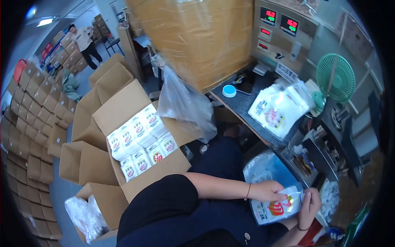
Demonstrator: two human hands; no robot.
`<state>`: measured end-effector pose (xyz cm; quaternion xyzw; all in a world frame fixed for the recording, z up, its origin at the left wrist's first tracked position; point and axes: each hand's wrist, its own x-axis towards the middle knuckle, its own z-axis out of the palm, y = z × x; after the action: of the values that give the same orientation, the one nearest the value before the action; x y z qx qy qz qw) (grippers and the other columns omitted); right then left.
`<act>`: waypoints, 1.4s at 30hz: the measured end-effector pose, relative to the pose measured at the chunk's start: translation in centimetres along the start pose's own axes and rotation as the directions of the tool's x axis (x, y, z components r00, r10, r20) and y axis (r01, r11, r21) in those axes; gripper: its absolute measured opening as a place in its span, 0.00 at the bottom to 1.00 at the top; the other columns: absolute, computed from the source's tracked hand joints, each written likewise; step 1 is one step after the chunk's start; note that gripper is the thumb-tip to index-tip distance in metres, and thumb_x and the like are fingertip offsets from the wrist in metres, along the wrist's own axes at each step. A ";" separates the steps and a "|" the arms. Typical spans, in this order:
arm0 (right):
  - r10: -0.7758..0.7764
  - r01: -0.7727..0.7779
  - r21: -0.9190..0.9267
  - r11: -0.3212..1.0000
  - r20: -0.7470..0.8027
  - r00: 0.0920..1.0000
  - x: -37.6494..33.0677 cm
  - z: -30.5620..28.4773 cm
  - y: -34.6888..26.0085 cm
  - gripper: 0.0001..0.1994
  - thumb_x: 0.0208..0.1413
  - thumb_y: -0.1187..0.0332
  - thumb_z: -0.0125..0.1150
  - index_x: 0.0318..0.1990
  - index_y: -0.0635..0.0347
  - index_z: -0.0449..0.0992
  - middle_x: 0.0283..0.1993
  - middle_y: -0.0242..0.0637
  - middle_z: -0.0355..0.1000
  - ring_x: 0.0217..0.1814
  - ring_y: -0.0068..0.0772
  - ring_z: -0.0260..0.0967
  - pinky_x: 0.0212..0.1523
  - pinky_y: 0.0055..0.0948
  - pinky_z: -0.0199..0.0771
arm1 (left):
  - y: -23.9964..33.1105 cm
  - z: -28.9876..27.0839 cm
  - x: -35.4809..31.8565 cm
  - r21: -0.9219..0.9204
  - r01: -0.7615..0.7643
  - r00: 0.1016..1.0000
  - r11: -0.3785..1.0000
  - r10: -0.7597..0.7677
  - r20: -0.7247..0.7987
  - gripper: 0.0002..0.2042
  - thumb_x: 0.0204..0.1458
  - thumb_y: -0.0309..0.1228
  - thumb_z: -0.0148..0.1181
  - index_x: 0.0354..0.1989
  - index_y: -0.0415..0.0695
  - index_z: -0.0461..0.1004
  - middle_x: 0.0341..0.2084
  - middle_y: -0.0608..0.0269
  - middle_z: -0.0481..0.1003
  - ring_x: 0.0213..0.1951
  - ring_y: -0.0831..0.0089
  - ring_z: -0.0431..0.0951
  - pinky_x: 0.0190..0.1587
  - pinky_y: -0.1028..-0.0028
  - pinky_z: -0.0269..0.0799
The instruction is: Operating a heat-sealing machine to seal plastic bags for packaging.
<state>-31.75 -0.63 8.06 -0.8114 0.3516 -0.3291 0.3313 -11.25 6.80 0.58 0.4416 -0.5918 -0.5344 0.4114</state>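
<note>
A white plastic pouch [288, 204] with a red and yellow print is held up at lower right, over a blue bin [286, 170]. My left hand [267, 191] is closed on its upper left part, thumb on the front. At the pouch's right edge, my right hand [309, 208] is closed with bent fingers pinching the corner. More printed white pouches lie in the bin, partly hidden behind the held one and my left hand.
An open carton [123, 109] holds rows of white packs. Several brown boxes [82, 162] stand left of it. A dark worktop [242, 95] carries stacked pouches [279, 109] and a green fan [335, 78]. Metal machine parts [323, 156] stand at right. Another person [83, 43] stands far left.
</note>
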 end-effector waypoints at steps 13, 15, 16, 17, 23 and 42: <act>0.041 -0.039 -0.314 0.948 0.000 0.999 -1.9 -2.2 0.5 0.15 0.59 0.50 0.61 0.37 0.52 0.78 0.30 0.44 0.76 0.34 0.52 0.75 0.34 0.46 0.72 | 0.8 1.6 -0.3 -0.178 0.229 0.972 0.957 -0.215 0.097 0.12 0.61 0.33 0.62 0.43 0.34 0.79 0.37 0.62 0.81 0.37 0.79 0.78 0.42 0.76 0.74; -0.021 0.003 -0.279 0.960 -0.059 0.998 -3.2 -3.0 -0.2 0.16 0.61 0.51 0.59 0.35 0.55 0.75 0.28 0.46 0.74 0.34 0.53 0.74 0.33 0.48 0.71 | 1.0 1.9 -0.2 -0.313 0.272 0.956 0.910 -0.217 0.198 0.13 0.62 0.29 0.59 0.51 0.33 0.75 0.43 0.57 0.80 0.43 0.72 0.80 0.50 0.70 0.75; 0.014 -0.027 -0.306 0.952 -0.046 0.999 -3.9 -3.0 -0.3 0.17 0.61 0.51 0.58 0.35 0.56 0.74 0.28 0.46 0.74 0.33 0.54 0.73 0.33 0.48 0.71 | 0.7 2.4 0.0 -0.298 0.307 0.949 0.904 -0.266 0.170 0.13 0.62 0.28 0.60 0.51 0.34 0.75 0.45 0.55 0.80 0.43 0.71 0.80 0.50 0.69 0.76; 0.022 -0.043 -0.301 0.953 -0.073 0.997 -4.5 -3.0 -0.5 0.17 0.62 0.52 0.57 0.34 0.58 0.73 0.27 0.48 0.73 0.34 0.56 0.73 0.33 0.49 0.70 | 0.6 2.4 0.1 -0.287 0.298 0.941 0.911 -0.229 0.249 0.13 0.62 0.28 0.60 0.51 0.34 0.75 0.45 0.55 0.80 0.43 0.71 0.80 0.50 0.69 0.76; 0.085 -0.159 -0.282 0.946 -0.257 0.963 -12.2 -4.6 1.4 0.19 0.61 0.50 0.58 0.31 0.58 0.74 0.25 0.47 0.73 0.31 0.57 0.72 0.31 0.51 0.69 | -0.8 6.4 1.4 -0.250 0.335 0.882 0.908 -0.209 0.422 0.13 0.63 0.31 0.59 0.48 0.33 0.77 0.41 0.57 0.81 0.40 0.75 0.79 0.47 0.73 0.75; 0.135 -0.130 -0.432 0.892 -0.020 0.991 -10.6 -7.3 -1.8 0.14 0.58 0.49 0.62 0.36 0.48 0.75 0.28 0.36 0.76 0.33 0.45 0.76 0.27 0.42 0.69 | 2.5 5.3 0.3 -0.184 0.301 0.917 0.936 -0.232 0.323 0.14 0.64 0.32 0.58 0.50 0.34 0.77 0.41 0.63 0.80 0.42 0.78 0.77 0.47 0.76 0.72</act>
<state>-42.39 6.44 10.34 -0.8405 0.4686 -0.2151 0.1666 -16.66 8.03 2.61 0.3827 -0.5147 -0.7107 0.2891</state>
